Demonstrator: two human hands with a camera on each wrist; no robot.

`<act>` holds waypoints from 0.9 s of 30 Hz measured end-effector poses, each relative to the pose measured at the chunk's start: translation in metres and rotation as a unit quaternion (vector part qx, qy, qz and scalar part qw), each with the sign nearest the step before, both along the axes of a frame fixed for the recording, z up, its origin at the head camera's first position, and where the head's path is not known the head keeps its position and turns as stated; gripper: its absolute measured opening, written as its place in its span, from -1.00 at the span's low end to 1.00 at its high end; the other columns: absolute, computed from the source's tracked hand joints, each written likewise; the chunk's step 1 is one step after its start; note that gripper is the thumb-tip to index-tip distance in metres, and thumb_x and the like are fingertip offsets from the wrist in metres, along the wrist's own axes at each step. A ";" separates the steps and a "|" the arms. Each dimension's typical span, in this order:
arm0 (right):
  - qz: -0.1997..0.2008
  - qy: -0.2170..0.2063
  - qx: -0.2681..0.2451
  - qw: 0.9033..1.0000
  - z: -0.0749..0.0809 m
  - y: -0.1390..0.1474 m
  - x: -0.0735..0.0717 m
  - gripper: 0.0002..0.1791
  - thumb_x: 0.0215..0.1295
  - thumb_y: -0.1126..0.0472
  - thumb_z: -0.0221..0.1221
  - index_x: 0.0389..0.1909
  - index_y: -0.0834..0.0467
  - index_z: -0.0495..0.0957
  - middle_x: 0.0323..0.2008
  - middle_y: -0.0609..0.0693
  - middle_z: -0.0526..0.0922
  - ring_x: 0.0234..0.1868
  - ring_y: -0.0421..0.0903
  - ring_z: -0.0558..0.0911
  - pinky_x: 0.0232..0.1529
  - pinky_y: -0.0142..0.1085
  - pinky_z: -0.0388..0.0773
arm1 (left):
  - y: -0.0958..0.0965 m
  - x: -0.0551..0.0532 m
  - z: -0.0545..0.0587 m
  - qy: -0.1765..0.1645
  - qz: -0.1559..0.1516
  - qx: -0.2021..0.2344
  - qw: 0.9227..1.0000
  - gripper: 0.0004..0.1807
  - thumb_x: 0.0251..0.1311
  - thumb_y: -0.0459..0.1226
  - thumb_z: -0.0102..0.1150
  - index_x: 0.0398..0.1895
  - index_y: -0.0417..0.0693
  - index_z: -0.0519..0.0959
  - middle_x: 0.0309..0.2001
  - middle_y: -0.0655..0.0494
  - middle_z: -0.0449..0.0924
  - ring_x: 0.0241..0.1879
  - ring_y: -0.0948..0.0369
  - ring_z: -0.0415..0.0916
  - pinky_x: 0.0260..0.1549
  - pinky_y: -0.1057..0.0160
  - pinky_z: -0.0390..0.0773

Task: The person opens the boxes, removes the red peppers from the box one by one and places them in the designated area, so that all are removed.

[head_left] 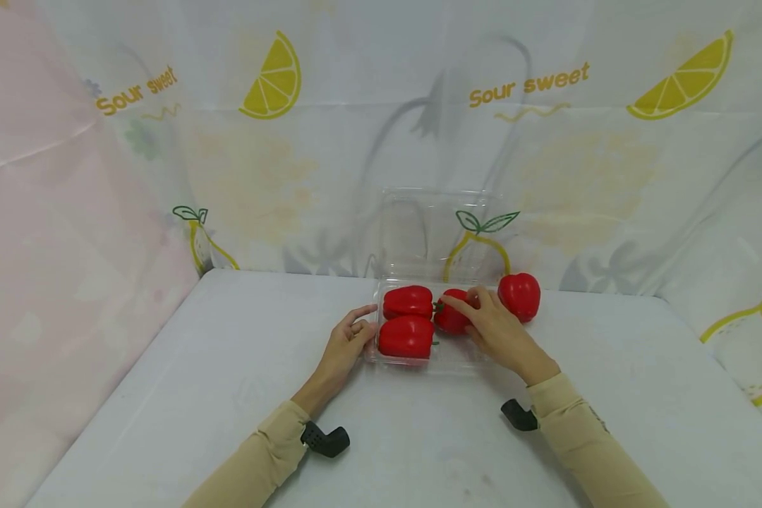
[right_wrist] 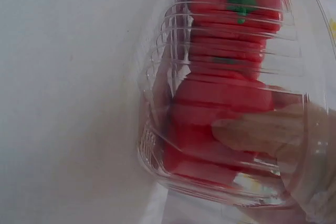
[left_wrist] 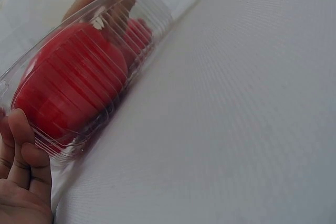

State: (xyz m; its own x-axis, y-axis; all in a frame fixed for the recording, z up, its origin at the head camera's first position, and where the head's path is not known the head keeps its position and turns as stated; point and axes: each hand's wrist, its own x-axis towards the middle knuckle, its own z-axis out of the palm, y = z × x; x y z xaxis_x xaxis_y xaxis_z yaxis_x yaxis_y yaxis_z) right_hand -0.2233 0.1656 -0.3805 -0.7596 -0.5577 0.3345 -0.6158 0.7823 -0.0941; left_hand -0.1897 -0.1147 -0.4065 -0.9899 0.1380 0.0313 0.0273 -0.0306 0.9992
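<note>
A clear plastic clamshell container [head_left: 457, 365] sits on the table with its lid [head_left: 403, 236] raised behind it. Two red bell peppers, a rear one [head_left: 408, 302] and a front one [head_left: 406, 336], lie in its left half, stems pointing right. My right hand [head_left: 498, 328] grips a third red bell pepper [head_left: 449, 319] from above, inside the right half; its thumb shows through the ribbed wall in the right wrist view. My left hand [head_left: 346, 342] touches the container's left side, its fingertips [left_wrist: 20, 119] against the outer corner in the left wrist view.
Another red bell pepper [head_left: 519, 296] stands at the back right, just beyond the container. Behind the white table [head_left: 228, 395] hangs a curtain [head_left: 355, 141] printed with lemons. Black wrist cameras [head_left: 327, 441] are worn at both sleeves.
</note>
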 end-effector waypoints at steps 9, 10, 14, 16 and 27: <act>0.003 0.017 0.011 1.000 0.000 0.000 -0.002 -0.22 -0.01 0.32 0.38 0.26 -0.11 0.32 0.15 0.09 0.37 0.11 0.09 0.41 -0.17 -0.08 0.63 | 0.001 -0.001 -0.002 0.000 0.003 0.000 1.000 -0.55 0.33 -0.35 0.01 0.28 -0.14 0.32 -0.50 0.12 0.36 -0.53 0.30 0.27 -0.51 0.42 0.32; 0.006 0.019 0.013 1.000 0.001 0.000 -0.002 -0.22 -0.02 0.32 0.38 0.26 -0.10 0.32 0.17 0.08 0.37 0.12 0.09 0.41 -0.16 -0.07 0.63 | 0.000 -0.001 -0.002 0.001 0.002 0.003 1.000 -0.55 0.33 -0.35 0.01 0.29 -0.15 0.31 -0.50 0.13 0.36 -0.54 0.30 0.28 -0.52 0.42 0.32; 0.018 0.023 0.013 0.999 0.002 0.001 -0.003 -0.22 -0.02 0.31 0.39 0.26 -0.07 0.33 0.17 0.06 0.39 0.16 0.08 0.39 -0.05 -0.04 0.59 | 0.000 -0.001 -0.003 0.001 -0.001 0.007 1.000 -0.54 0.33 -0.35 0.00 0.29 -0.16 0.30 -0.51 0.15 0.36 -0.55 0.32 0.28 -0.52 0.42 0.32; 0.023 0.021 0.009 0.999 0.002 0.001 -0.003 -0.23 -0.02 0.31 0.39 0.26 -0.06 0.33 0.17 0.07 0.39 0.17 0.08 0.39 0.02 -0.02 0.55 | 0.000 -0.001 -0.003 0.002 -0.002 0.005 1.000 -0.54 0.34 -0.35 0.00 0.30 -0.16 0.29 -0.51 0.15 0.36 -0.55 0.33 0.28 -0.52 0.43 0.31; 0.049 0.010 -0.021 0.999 0.001 0.003 -0.006 -0.29 -0.02 0.26 0.40 0.20 -0.08 0.37 0.11 0.07 0.39 0.21 0.00 0.33 0.24 0.12 0.22 | -0.002 -0.010 -0.018 0.006 0.001 0.006 1.000 -0.56 0.34 -0.32 0.01 0.28 -0.08 0.32 -0.50 0.15 0.36 -0.53 0.32 0.28 -0.53 0.43 0.31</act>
